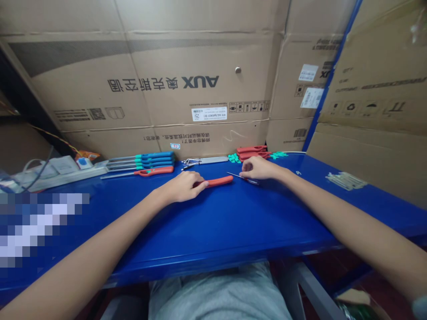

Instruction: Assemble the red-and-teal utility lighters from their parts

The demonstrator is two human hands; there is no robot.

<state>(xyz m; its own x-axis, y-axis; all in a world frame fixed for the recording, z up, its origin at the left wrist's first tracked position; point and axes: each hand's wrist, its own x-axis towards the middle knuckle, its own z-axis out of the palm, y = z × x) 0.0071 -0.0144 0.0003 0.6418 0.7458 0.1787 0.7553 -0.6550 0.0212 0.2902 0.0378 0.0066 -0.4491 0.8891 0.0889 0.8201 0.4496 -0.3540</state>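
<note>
My left hand (183, 186) lies on the blue table (213, 222) with its fingers closed over one end of an orange-red handle (220, 180), which points right. My right hand (258, 169) is just to the right of it, fingers pinched on a thin metal rod (237, 176) that sticks out toward the handle. A small gap separates the rod's tip from the handle's end.
Along the back edge lie blue-handled tools (153, 159), one orange-handled tool (150, 171), a bundle of metal rods (203, 161), red handles (251, 152) and small green parts (278, 155). Clear packets (345, 180) sit at the right. Cardboard boxes (187, 84) wall the back. Clutter fills the left.
</note>
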